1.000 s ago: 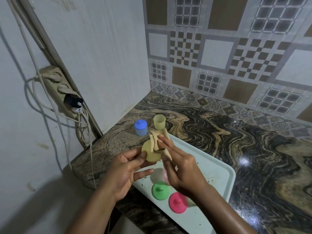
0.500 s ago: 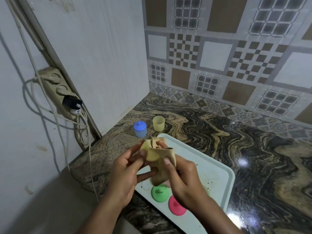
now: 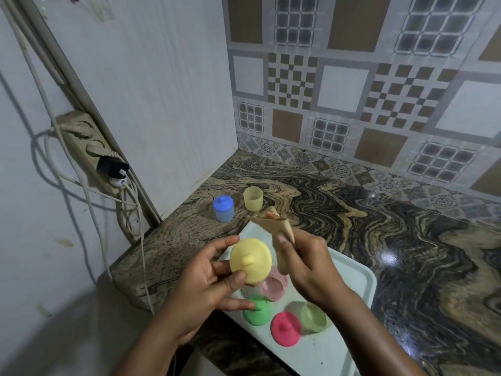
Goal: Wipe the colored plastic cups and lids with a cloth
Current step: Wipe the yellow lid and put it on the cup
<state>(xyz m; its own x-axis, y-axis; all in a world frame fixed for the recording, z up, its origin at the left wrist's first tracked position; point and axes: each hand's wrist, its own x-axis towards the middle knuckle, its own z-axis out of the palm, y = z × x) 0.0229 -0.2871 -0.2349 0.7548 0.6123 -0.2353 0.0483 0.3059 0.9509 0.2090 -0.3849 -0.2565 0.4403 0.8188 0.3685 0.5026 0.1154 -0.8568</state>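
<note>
Head view looks down on a marbled brown-and-black tabletop [image 3: 379, 240] set in a tiled corner. Left hand [image 3: 200, 289] holds a yellow lid [image 3: 250, 260] above the near end of a pale tray [image 3: 352, 283]; the lid's knobbed top faces the camera, the thumb presses its lower edge, and the other fingers [image 3: 221, 246] curl behind and around its left rim, so the fingers are pinching the lid. Right hand [image 3: 306, 267] is just beside the lid on its right, its fingers closed on a folded tan cloth [image 3: 279, 232], the thumb pressing the cloth against the fingers. The cloth sticks up above that hand and hangs down behind the lid's right edge; whether it touches the lid cannot be told.

On the tray below the hands lie a pink cup [image 3: 273, 286], partly hidden by the lid, a green lid [image 3: 257, 310], a bright pink lid [image 3: 286, 328] and a pale green cup [image 3: 314, 317], all close together. Farther back on the tabletop, off the tray, stand a blue cup with its lid on [image 3: 223, 208] and an open yellow cup [image 3: 252, 198] just beside it. A power strip [image 3: 89, 150] with plugs and cables hangs on the left wall.
</note>
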